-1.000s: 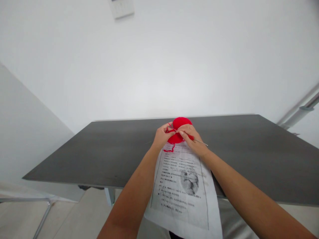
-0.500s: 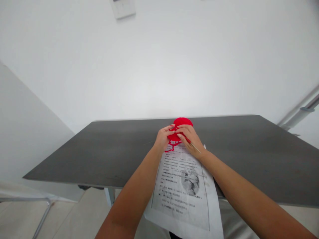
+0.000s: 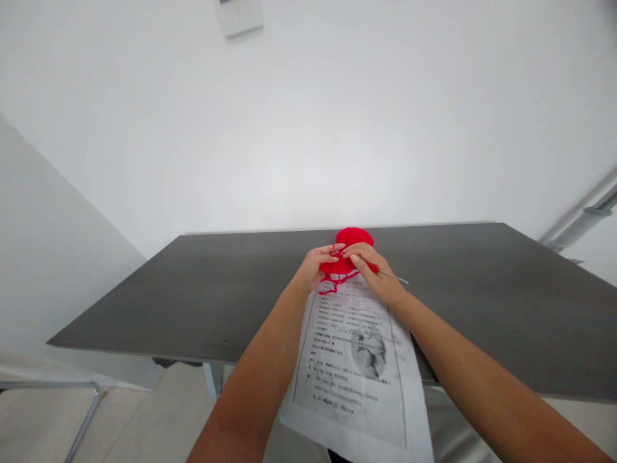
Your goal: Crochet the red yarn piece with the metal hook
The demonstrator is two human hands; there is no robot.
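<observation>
At frame center, the left hand (image 3: 312, 269) holds its grip clamped on one red yarn piece (image 3: 333, 265), apparently part-worked; the remainder cannot be determined. One printed sheet (image 3: 354, 373) lies below, one round red bundle (image 3: 355, 236) above. The right hand (image 3: 375, 273) clamps its grip on one hook (image 3: 390, 276).

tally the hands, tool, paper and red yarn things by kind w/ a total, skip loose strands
Hands: 2 (left hand, right hand)
Slender tool, in the right hand: 1
Printed sheet: 1
Red yarn things: 2 (rounded red bundle behind, red piece between the hands)
Total: 6
</observation>
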